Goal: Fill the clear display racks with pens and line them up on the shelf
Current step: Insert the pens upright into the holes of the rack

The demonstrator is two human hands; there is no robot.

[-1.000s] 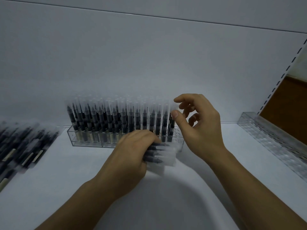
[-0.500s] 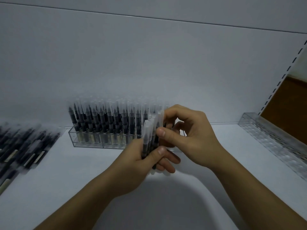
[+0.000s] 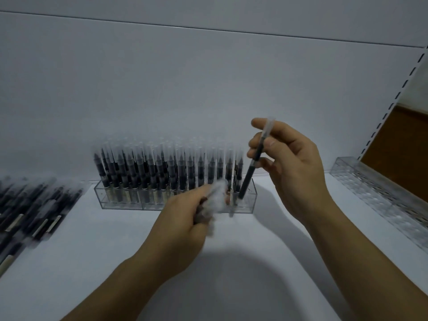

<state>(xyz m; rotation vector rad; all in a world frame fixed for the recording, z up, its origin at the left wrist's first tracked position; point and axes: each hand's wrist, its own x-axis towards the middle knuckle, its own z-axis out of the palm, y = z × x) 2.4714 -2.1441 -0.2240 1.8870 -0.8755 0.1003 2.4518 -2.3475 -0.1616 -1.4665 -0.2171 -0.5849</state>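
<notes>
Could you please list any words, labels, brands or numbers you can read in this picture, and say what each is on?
No text can be read.
Pens standing in the rack: pale bands on the barrels, too blurred to read.
Loose pens at the left: pale strips, too blurred to read.

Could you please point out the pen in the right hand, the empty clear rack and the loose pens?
pen point(image 3: 249, 174): head view, dark barrel.
empty clear rack point(image 3: 370, 193): head view, top face.
loose pens point(image 3: 39, 205): head view, middle of pile.
</notes>
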